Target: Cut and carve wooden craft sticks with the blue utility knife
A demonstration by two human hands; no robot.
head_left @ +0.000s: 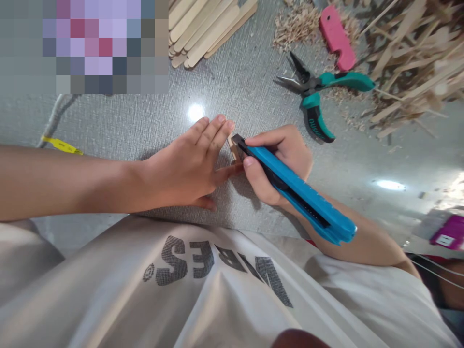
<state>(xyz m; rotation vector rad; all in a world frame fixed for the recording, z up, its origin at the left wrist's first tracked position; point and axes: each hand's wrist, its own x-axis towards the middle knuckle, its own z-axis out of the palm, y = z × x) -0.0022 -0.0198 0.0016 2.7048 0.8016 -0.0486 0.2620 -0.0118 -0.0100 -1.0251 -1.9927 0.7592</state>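
Note:
My left hand (184,166) lies palm down on the grey table, its fingers stretched out and spread. Its fingertips touch a small pale wooden stick (232,147), which is mostly hidden beneath and between the fingers. My right hand (286,159) is closed around a blue utility knife (300,186), with the thumb low on its side and the index finger along the top. The knife's black front end meets the stick just beside my left fingertips. Its blade is too small and shadowed to make out.
Needle-nose pliers (315,87) with green handles lie spread at the upper right, near a pink tool (337,38) and wood shavings (295,26). A heap of split sticks (406,63) fills the far right corner. Craft sticks (206,29) lie at the top. A yellow-tagged cable (61,144) is at left.

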